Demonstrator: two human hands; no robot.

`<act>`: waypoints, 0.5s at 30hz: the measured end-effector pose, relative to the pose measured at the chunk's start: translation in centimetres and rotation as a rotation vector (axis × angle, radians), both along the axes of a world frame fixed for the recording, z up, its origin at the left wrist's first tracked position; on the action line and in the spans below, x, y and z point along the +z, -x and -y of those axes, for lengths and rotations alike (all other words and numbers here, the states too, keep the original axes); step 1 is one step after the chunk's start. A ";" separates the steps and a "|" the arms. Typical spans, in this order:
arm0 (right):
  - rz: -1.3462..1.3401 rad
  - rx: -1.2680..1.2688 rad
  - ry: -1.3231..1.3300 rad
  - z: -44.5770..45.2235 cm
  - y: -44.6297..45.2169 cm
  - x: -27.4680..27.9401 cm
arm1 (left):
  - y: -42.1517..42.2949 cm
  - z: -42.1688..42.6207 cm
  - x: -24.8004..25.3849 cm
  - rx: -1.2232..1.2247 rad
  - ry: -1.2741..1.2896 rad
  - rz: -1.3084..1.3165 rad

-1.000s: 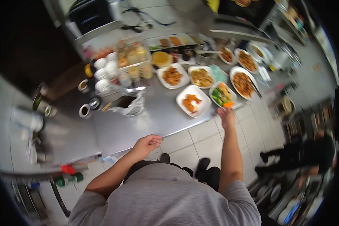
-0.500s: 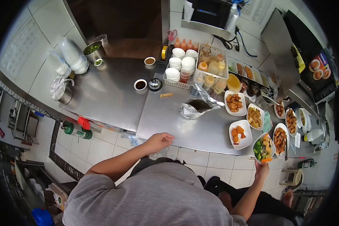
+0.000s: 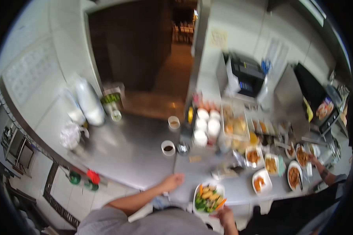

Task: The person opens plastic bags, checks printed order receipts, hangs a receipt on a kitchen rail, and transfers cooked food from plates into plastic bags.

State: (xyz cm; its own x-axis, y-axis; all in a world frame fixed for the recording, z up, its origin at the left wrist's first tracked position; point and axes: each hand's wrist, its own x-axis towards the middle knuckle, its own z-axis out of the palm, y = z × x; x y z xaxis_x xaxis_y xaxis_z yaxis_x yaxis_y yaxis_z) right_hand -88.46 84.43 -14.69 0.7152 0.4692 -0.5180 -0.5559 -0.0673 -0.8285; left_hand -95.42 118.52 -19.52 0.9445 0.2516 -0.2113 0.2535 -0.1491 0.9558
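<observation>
My right hand [image 3: 225,217] grips the rim of a white bowl [image 3: 198,208]. In the bowl lie green vegetables, orange carrot pieces and pale brown chunks. The bowl is held at the counter's front edge, close to my body. My left hand [image 3: 173,182] is at the counter edge, left of the bowl, with its fingers loosely curled and nothing visible in them; motion blurs it. Beyond my hands is a crumpled foil pouch [image 3: 222,171]. A white dish with orange food [image 3: 259,182] sits to the right of the bowl.
Several filled dishes stand at the right, where another person's hand [image 3: 313,159] reaches toward one. Sauce cups [image 3: 168,148] and a silver bell [image 3: 182,148] sit mid-counter. White cup stacks [image 3: 201,138] and a bottle basket [image 3: 236,129] stand behind. A printer [image 3: 245,74] is farther back.
My right hand has brought the bowl of vegetables leftward along the counter, to in front of me. The view has tilted up. Another person's arm has come in at the right.
</observation>
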 end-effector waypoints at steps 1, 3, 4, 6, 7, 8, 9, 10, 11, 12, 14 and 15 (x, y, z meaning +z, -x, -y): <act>-0.040 0.044 -0.029 -2.3 -0.1 -1.8 | 0.3 -0.1 0.1 0.076 0.027 -0.088; -0.062 0.042 0.013 -7.2 2.0 0.5 | 2.2 -0.4 2.6 0.067 0.372 -0.348; -0.090 0.027 -0.012 -9.2 2.1 -0.7 | 2.8 -1.1 1.0 0.033 0.559 -0.394; -0.058 0.078 -0.080 -11.6 2.5 -0.9 | 4.6 -1.5 2.1 -0.002 0.725 -0.425; 0.010 0.108 -0.058 -12.3 2.2 -2.4 | 5.8 -2.0 3.3 -0.061 0.799 -0.364; 0.021 0.112 -0.070 -13.4 2.0 0.3 | 6.1 -2.7 2.7 -0.059 0.787 -0.353; -0.022 0.218 0.140 -14.0 1.5 3.4 | 6.6 -3.1 1.3 -0.042 0.829 -0.318; -0.067 0.321 0.355 -14.1 0.9 5.5 | 6.9 -3.6 0.1 -0.027 0.875 -0.285; 0.186 0.444 0.502 -13.4 -2.8 1.5 | 7.1 -4.2 -0.4 -0.019 0.894 -0.280; 0.443 0.563 0.647 -13.1 -6.6 -3.0 | 7.2 -4.6 -0.1 -0.019 0.890 -0.276; 0.871 0.519 0.842 -15.3 -9.2 0.3 | 7.5 -4.9 0.6 -0.006 0.867 -0.279; 1.059 0.487 0.856 -17.4 -9.4 2.7 | 7.5 -5.0 0.4 -0.009 0.868 -0.275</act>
State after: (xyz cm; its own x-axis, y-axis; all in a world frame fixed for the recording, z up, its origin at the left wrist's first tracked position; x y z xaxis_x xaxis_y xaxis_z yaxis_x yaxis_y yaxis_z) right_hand -79.09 101.83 -11.99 0.7964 0.5968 -0.0985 0.5037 -0.7445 -0.4381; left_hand -102.91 123.49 -19.10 0.8338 -0.1086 -0.5413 0.4917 0.5917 0.6388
